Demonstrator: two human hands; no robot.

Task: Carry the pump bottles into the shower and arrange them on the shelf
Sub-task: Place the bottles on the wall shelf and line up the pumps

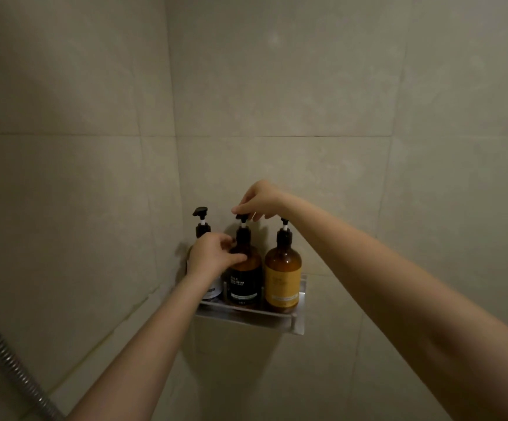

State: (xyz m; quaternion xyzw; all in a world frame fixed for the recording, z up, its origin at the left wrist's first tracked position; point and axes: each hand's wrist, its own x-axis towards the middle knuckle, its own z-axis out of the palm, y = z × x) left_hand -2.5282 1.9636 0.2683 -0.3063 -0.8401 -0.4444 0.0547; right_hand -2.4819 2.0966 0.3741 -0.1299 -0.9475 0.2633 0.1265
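Note:
Three pump bottles stand in a row on a metal corner shelf (289,325). The middle one is a dark amber bottle with a black label (246,284). My left hand (213,256) grips its shoulder, and my right hand (261,200) pinches its black pump head from above. To the right stands an amber bottle with a yellow label (283,278), untouched. The left bottle (201,221) is mostly hidden behind my left hand; only its black pump and a bit of white label show.
Beige tiled walls meet in a corner right behind the shelf. A ribbed metal shower hose (6,360) runs down the lower left. The shelf has a low front rail and is filled across its width by the bottles.

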